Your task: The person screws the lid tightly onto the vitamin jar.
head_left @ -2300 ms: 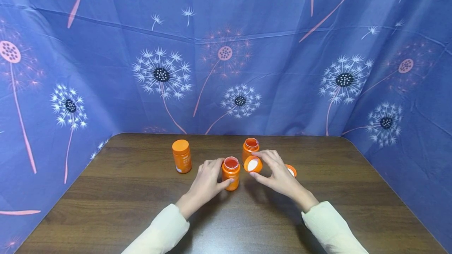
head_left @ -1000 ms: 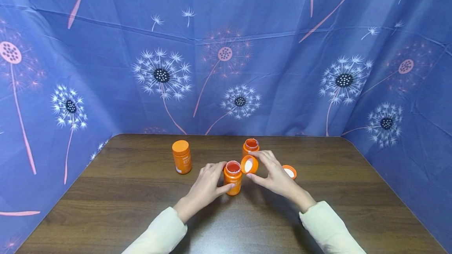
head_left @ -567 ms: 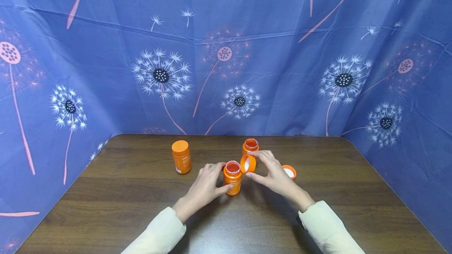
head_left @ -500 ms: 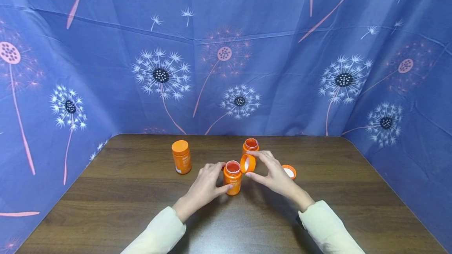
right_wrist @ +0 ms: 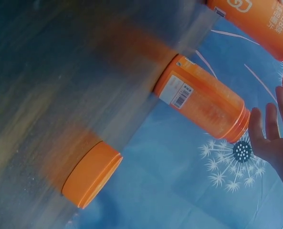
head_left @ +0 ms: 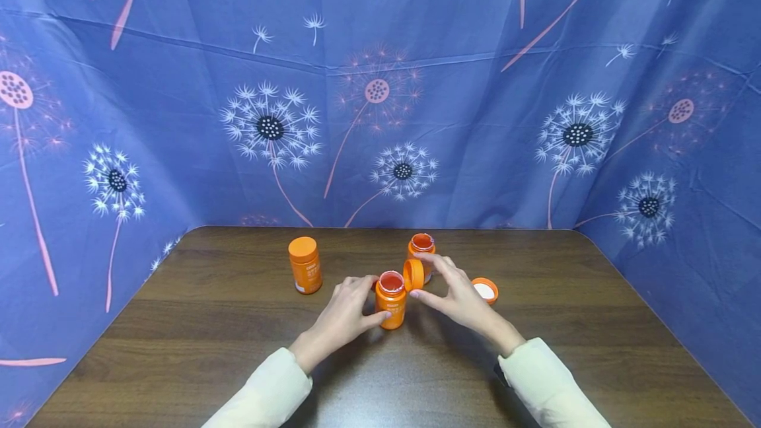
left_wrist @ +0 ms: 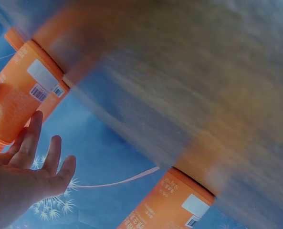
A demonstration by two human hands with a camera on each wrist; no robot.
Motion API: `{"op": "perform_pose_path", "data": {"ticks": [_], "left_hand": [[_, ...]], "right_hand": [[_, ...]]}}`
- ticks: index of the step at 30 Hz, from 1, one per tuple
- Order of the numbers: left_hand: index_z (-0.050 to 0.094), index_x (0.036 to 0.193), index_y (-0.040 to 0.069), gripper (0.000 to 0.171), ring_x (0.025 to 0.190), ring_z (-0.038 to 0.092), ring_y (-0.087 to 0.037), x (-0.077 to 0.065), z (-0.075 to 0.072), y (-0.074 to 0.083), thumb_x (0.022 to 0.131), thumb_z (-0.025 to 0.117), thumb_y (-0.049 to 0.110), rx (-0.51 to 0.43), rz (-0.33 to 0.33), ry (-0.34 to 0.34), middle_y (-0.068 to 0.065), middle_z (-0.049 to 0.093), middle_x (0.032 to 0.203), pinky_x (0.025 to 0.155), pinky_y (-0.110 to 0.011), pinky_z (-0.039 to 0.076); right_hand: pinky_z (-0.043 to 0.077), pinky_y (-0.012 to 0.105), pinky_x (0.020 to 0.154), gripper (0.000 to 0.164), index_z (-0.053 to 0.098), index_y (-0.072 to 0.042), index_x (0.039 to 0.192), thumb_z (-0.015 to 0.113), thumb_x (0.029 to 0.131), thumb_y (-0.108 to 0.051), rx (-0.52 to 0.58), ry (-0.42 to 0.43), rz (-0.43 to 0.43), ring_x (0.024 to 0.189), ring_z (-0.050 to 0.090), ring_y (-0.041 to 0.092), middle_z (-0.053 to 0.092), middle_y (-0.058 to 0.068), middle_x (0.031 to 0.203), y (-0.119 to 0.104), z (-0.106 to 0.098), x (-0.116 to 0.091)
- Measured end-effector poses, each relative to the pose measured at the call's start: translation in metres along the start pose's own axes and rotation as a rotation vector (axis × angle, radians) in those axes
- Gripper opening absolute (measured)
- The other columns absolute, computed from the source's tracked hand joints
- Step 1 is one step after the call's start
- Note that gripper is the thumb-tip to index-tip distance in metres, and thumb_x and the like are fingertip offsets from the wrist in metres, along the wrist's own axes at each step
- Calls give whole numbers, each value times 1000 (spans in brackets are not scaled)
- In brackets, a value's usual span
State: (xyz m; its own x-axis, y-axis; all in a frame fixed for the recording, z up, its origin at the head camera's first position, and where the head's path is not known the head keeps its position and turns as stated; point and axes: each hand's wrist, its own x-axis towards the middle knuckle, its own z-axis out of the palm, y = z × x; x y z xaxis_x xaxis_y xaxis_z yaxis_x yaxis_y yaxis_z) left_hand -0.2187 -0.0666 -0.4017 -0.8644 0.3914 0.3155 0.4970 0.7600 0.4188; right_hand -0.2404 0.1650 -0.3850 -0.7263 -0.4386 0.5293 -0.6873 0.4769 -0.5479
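The left hand (head_left: pixel 347 312) held the front bottle (head_left: pixel 390 309), which stood upright and uncapped on the wooden table (head_left: pixel 238 349); thumb and fingers were opened only as wide as its body. The left wrist view showed what the head view hid: a white label with barcode (left_wrist: pixel 43 78) on this bottle, and the last two fingers spread away from it. The right hand (head_left: pixel 458 292) pinched an orange cap (head_left: pixel 413 275) between thumb and forefinger, tilted on its edge just beside the bottle's mouth; whether they touched, I could not tell. A loose cap (head_left: pixel 485 291) lay to the right, its white inside seen from the head, only its side wall from the right wrist. Farther back were a closed bottle (head_left: pixel 306 271) at left and the rear bottle (head_left: pixel 423 248), open, whose barcode (right_wrist: pixel 182 96) only the right wrist view showed.
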Motion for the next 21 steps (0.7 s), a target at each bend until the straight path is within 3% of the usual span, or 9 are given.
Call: {"op": "perform_pose_path", "data": {"ticks": [8, 11, 21], "left_hand": [[50, 121, 10, 60, 107, 52, -26, -1, 1, -1, 76, 69, 44, -6, 12, -2, -5, 61, 115, 93, -46, 38], [50, 122, 11, 60, 106, 52, -25, -1, 1, -2, 77, 69, 45, -2, 13, 0, -5, 62, 115, 93, -45, 38], [50, 121, 10, 59, 105, 52, -25, 0, 2, -3, 77, 68, 44, 14, 18, 1, -6, 62, 115, 91, -44, 39]], "right_hand": [[48, 33, 84, 57, 49, 0, 122, 75, 72, -7, 27, 20, 25, 102, 52, 24, 60, 11, 112, -36, -7, 6], [47, 32, 84, 54, 50, -1, 120, 75, 73, -8, 25, 16, 39, 102, 51, 21, 59, 12, 112, -42, -9, 8], [44, 29, 80, 48, 57, -9, 115, 77, 71, -12, 18, 30, 14, 99, 49, 19, 59, 10, 111, -15, 6, 8]]}}
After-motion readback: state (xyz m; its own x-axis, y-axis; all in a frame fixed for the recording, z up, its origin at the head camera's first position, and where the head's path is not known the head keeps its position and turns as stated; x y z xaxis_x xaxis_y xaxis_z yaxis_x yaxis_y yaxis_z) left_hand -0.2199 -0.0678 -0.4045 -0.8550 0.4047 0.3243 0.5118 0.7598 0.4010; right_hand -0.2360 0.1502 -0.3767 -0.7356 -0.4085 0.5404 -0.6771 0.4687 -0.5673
